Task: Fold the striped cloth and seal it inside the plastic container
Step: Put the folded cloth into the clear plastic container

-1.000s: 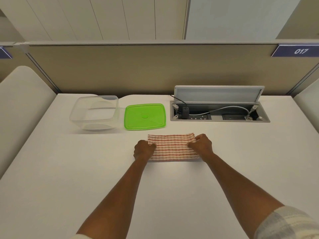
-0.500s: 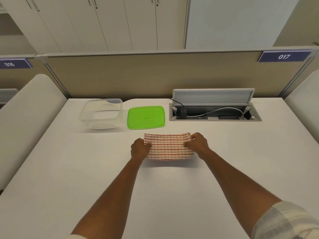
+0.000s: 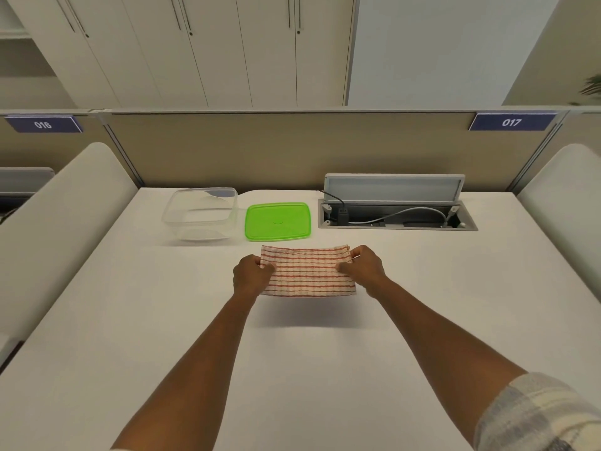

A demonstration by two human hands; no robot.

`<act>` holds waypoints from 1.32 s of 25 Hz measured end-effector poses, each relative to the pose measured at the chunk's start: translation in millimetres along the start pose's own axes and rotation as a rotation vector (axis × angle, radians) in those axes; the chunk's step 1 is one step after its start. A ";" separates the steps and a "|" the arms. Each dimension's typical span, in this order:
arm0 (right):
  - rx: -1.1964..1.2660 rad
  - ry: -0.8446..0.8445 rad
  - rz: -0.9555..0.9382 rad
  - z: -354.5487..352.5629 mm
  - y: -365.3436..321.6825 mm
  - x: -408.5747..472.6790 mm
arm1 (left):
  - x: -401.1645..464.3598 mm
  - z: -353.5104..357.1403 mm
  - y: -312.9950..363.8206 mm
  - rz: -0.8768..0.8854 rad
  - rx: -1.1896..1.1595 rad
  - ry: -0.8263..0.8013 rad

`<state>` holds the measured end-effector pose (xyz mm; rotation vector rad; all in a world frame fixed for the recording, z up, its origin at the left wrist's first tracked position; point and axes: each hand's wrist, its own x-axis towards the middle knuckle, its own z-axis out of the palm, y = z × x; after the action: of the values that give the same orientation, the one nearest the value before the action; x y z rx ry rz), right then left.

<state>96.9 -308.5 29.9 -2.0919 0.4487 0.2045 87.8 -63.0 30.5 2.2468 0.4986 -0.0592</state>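
The striped cloth (image 3: 307, 271), white with red lines, is folded into a flat rectangle and held a little above the white table; its shadow lies on the table below it. My left hand (image 3: 251, 276) grips its left end and my right hand (image 3: 363, 268) grips its right end. Beyond the cloth the green lid (image 3: 277, 221) lies flat on the table. The clear plastic container (image 3: 201, 212) stands open to the left of the lid, with nothing in it.
An open cable box (image 3: 396, 216) with its flap raised and cables inside is sunk into the table at the back right. A beige partition (image 3: 292, 148) closes the far edge. Padded side panels (image 3: 65, 216) flank the table left and right.
Both hands have lifted the folded cloth off the table, so a shadow now shows beneath it. The camera has tilted up, showing more of the cabinets behind.
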 end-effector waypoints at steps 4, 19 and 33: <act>0.005 0.017 -0.025 7.3 -16.8 -3.0 | 7.3 -20.8 -2.0 0.008 -0.039 0.001; 0.019 0.006 -0.128 98.3 -152.1 50.1 | 133.5 -135.6 -18.1 0.085 0.003 0.056; -0.001 0.037 -0.192 231.4 -274.3 147.4 | 306.9 -207.5 -53.1 0.038 0.098 0.174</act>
<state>347.7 -16.0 74.9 -2.1272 0.2673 0.0533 325.9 223.3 68.5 2.3693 0.5564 0.1349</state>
